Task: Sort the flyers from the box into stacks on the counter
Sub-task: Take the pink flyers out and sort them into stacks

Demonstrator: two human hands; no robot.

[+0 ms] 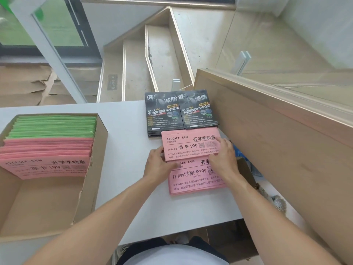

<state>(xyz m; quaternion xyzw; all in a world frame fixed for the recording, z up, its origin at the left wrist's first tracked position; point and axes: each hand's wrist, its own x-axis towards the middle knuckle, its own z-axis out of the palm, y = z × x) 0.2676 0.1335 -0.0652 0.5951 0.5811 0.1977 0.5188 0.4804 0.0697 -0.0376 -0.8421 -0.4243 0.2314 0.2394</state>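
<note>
Left: 1 cardboard box (pixel 89 188) on the white counter (pixel 129 169), holding thin paper flyers, green bundle (pixel 55 127) behind pink bundle (pixel 45 159). Centre-right: 2 black glossy stacks (pixel 164 113) side by side, then 2 pink stacks, rectangular, long axis left-right, text upright to the viewer. Left hand (pixel 160 165) and right hand (pixel 223 157) grip the ends of the farther pink stack (pixel 189 145), which overlaps the nearer pink stack (pixel 193 178).

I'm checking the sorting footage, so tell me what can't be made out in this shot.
Head view only:
- Lower pink stack: its top line and right side hidden by the left hand and right hand.
- Blue item: mostly behind the right hand and wooden panel.
- Black flyers: small print too tiny.
- Box: near end cut off.
</note>
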